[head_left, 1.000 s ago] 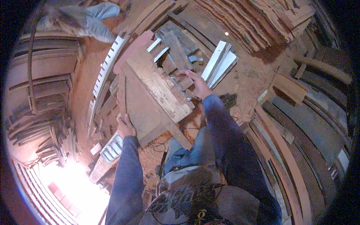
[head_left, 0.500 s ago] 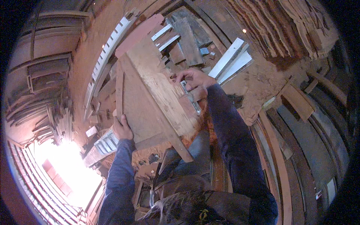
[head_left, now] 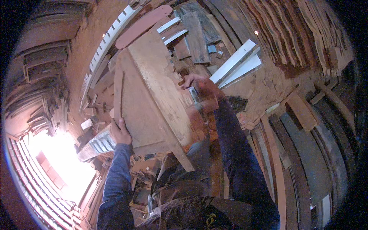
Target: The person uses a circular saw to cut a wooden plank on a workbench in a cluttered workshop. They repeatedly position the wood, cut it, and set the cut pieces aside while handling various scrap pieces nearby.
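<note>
My left hand (head_left: 121,132) is closed round the left edge of a wooden framed panel (head_left: 140,103), thumb on the front and fingers mostly hidden behind. The panel has narrow strips along its sides and leans against a pale wooden board (head_left: 157,73) with a rough, splintered right edge. At that edge my right hand (head_left: 205,90) is bent round a narrow shiny metal piece (head_left: 193,92). Motion smears this hand, and it covers much of the metal, whose kind I cannot make out.
Wood offcuts (head_left: 193,34) lie beyond the board, with white-faced strips (head_left: 237,63) to the right. A pinkish plank (head_left: 143,27) and a long notched white strip (head_left: 103,50) lie at the far left. Stacked boards (head_left: 295,34) stand far right; long planks (head_left: 303,153) run nearer.
The view has shifted slightly. My right hand has moved a little along the board's edge and is now blurred, covering more of the metal piece. My left hand keeps its grip on the panel.
</note>
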Demonstrator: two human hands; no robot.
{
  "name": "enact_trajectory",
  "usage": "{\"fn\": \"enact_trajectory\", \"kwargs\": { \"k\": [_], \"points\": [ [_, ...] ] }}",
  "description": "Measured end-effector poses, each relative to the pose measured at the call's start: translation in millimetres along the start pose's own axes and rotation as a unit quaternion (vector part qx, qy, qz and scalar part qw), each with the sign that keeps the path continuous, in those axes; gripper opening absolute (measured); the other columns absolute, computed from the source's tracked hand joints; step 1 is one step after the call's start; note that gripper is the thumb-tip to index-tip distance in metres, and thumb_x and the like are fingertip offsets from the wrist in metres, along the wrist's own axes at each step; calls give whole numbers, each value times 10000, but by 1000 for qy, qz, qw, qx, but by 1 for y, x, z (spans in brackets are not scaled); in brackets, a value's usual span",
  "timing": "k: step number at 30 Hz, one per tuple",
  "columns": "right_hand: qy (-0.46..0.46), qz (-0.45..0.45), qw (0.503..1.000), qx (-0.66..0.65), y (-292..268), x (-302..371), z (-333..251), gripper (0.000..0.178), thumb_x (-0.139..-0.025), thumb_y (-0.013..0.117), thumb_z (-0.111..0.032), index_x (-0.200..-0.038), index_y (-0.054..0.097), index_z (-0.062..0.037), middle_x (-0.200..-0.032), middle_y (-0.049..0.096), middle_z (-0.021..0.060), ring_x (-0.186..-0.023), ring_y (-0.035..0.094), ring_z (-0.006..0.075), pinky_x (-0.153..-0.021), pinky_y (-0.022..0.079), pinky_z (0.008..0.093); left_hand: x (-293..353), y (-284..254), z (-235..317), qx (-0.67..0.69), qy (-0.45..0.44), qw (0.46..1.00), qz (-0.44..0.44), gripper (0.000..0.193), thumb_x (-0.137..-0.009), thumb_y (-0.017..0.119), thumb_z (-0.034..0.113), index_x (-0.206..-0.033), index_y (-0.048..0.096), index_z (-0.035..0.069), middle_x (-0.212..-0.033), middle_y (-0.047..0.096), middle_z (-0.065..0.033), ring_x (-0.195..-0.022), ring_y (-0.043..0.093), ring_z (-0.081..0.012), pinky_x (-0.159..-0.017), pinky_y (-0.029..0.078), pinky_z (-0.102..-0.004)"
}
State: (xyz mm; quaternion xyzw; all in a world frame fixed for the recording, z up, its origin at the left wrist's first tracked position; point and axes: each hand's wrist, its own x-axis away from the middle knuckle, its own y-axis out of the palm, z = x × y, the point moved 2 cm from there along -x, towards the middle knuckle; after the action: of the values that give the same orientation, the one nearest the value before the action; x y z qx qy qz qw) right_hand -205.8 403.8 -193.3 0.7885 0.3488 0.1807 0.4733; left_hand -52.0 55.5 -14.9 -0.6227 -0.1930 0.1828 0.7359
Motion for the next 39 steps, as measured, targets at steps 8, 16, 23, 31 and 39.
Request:
{"fn": "enact_trajectory", "kwargs": {
  "k": [8,16,23,31,39],
  "points": [
    [46,101,986,122,-6,19,5,374,-917,736,-365,-1060,663,-28,-1029,682,82,-1039,611,211,-965,453,372,0,0,-9,32,-10,999,-36,703,-1016,492,499,-1356,516,-117,-1204,613,-344,-1142,559,-481,-991,412,-517],
    [-87,325,905,-261,8,69,60,483,-1067,461,-443,-1123,621,9,-1137,659,136,-1167,577,265,-1086,400,420,2,-5,-1,-53,-23,998,-22,690,-1004,512,501,-1334,531,-105,-1139,625,-339,-1086,574,-481,-944,424,-527],
    [-120,264,909,-301,56,97,54,608,-1090,324,-491,-1373,485,22,-1352,567,144,-1266,524,279,-1138,361,421,1,-7,1,-66,-33,997,-22,681,-1003,517,485,-1324,534,-115,-1081,652,-335,-1022,608,-485,-907,450,-524],
    [20,453,881,133,42,167,133,510,-1022,544,-352,-1429,476,-52,-1377,562,97,-1248,538,282,-1027,479,433,2,-4,8,-24,16,1000,9,677,-1015,508,454,-1325,520,-147,-1135,642,-366,-1078,613,-509,-941,458,-521],
    [-52,462,844,-268,62,157,120,349,-1041,587,-209,-1338,571,-27,-1299,623,45,-1173,594,141,-964,501,283,-1,-1,18,46,30,998,2,648,-1034,492,428,-1328,521,-149,-1150,642,-364,-1088,623,-479,-940,471,-482]
  ]
}}
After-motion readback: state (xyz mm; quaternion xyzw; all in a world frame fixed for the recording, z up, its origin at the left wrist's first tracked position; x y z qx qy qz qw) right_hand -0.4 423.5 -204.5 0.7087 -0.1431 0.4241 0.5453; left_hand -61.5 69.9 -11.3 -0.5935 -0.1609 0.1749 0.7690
